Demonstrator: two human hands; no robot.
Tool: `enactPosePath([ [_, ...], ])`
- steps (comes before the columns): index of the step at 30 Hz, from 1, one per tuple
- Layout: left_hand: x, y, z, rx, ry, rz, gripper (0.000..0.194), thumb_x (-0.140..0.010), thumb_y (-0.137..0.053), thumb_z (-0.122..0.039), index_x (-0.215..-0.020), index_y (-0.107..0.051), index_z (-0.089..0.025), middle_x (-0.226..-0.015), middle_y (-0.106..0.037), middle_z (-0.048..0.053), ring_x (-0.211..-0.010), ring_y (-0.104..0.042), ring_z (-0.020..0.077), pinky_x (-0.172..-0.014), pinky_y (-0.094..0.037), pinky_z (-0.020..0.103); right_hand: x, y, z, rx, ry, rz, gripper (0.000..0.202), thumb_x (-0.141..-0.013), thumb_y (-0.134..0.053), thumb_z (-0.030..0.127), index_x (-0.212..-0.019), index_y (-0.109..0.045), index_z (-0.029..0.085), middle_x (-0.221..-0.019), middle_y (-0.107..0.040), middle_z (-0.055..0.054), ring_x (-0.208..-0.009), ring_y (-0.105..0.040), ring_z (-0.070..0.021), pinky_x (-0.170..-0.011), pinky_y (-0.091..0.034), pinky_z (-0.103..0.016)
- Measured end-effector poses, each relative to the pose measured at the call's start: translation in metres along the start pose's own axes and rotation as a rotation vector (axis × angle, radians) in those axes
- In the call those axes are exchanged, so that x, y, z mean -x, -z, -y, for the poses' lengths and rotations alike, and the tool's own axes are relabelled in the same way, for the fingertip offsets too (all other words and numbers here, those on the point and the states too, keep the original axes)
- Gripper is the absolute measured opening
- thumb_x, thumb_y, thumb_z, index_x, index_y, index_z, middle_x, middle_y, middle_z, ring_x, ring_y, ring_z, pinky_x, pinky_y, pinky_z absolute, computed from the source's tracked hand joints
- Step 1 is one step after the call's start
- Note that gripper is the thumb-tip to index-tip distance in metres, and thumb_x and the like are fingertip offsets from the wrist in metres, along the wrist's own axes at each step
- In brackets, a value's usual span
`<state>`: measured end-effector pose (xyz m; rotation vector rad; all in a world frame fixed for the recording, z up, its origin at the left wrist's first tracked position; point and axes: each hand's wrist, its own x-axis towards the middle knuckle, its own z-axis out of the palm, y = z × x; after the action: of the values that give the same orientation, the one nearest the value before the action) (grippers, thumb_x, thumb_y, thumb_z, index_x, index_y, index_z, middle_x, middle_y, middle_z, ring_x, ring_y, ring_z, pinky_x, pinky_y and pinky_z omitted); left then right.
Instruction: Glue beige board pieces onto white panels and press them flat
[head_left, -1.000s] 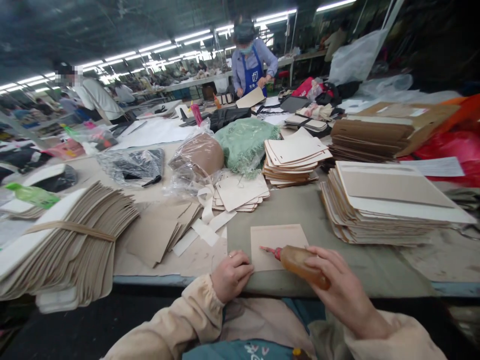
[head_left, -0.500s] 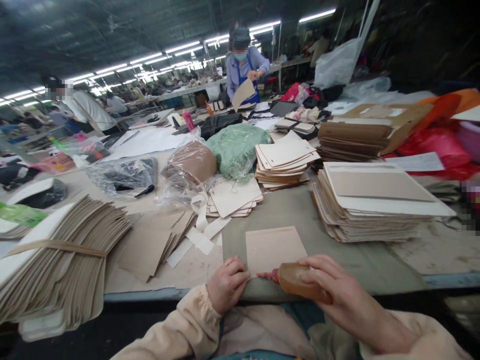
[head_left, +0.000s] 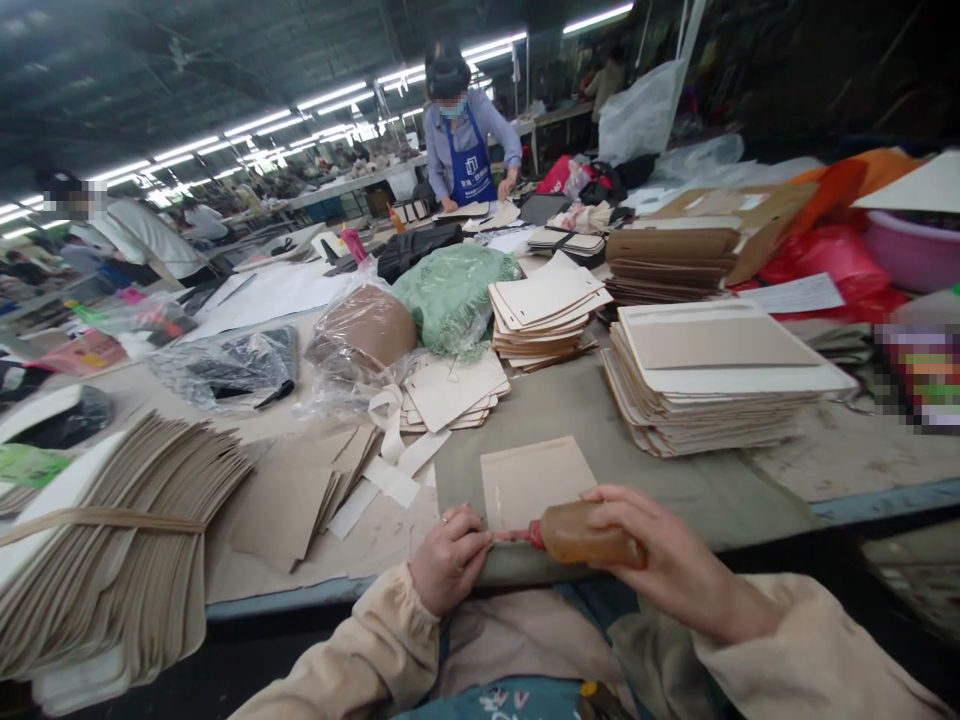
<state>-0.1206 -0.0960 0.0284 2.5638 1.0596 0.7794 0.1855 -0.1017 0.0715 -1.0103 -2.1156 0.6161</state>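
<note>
My right hand [head_left: 664,550] is wrapped around an amber glue bottle [head_left: 589,535] with a red nozzle, tilted on its side and aimed left. The tip of the nozzle is at the lower edge of a beige rectangular panel [head_left: 536,480], close to my left fingers. A thin line of glue seems to run up the panel's left side. My left hand [head_left: 452,555] is closed at the panel's lower left corner; what its fingertips pinch is hidden. Under the panel lies olive-green cloth [head_left: 540,410], reaching the table's front edge.
A tall stack of boards [head_left: 697,400] stands right. Left are a strapped bundle of panels [head_left: 135,540] and loose brown sheets [head_left: 289,500]. White strips [head_left: 394,480], cream panels [head_left: 454,390] and a green fringed bundle [head_left: 454,295] lie behind. A co-worker [head_left: 469,150] stands across the table.
The bottle's nozzle has moved left, close to my left fingers. A glue line shows more on the panel. The co-worker has lowered the sheet to the table. My view has shifted slightly right.
</note>
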Motion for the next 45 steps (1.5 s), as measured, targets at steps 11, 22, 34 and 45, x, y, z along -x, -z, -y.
enactPosePath([
  [11, 0.0, -0.001, 0.002, 0.009, -0.024, -0.014, 0.018, -0.085, -0.052, -0.009, -0.092, -0.065, -0.017, -0.082, -0.058, 0.006, -0.086, -0.056, 0.0168, -0.089, -0.049, 0.04, 0.039, 0.063, -0.058, 0.276, -0.132, -0.298, 0.022, -0.08, -0.066, 0.031, -0.098, -0.057, 0.022, -0.115, -0.056, -0.008, -0.106, -0.056, -0.0233, -0.089, -0.047, -0.036],
  [22, -0.001, -0.002, 0.001, -0.003, -0.042, -0.016, 0.019, -0.084, -0.052, -0.006, -0.092, -0.065, -0.018, -0.082, -0.058, 0.006, -0.085, -0.056, 0.0171, -0.089, -0.048, 0.041, 0.065, 0.08, -0.051, 0.259, -0.107, -0.087, 0.021, -0.081, -0.062, 0.026, -0.102, -0.056, 0.026, -0.117, -0.055, -0.006, -0.105, -0.056, -0.0225, -0.085, -0.05, -0.033],
  [34, 0.0, -0.001, 0.001, -0.01, -0.026, 0.015, 0.02, -0.084, -0.051, -0.006, -0.093, -0.064, -0.019, -0.084, -0.058, 0.005, -0.087, -0.057, 0.0175, -0.094, -0.047, 0.042, 0.028, 0.062, -0.064, 0.234, -0.101, -0.202, 0.019, -0.081, -0.058, 0.022, -0.1, -0.058, 0.024, -0.115, -0.057, -0.008, -0.109, -0.055, -0.0228, -0.092, -0.048, -0.036],
  [45, -0.029, 0.019, -0.007, -0.079, 0.105, 0.154, 0.029, -0.082, -0.058, -0.029, -0.109, -0.061, -0.02, -0.105, -0.06, 0.012, -0.1, -0.057, 0.024, -0.087, -0.049, 0.042, 0.102, 0.074, -0.034, -0.332, -0.708, -0.566, 0.069, -0.065, -0.072, 0.051, -0.126, -0.05, 0.027, -0.115, -0.064, -0.011, -0.094, -0.066, -0.0276, -0.077, -0.057, -0.033],
])
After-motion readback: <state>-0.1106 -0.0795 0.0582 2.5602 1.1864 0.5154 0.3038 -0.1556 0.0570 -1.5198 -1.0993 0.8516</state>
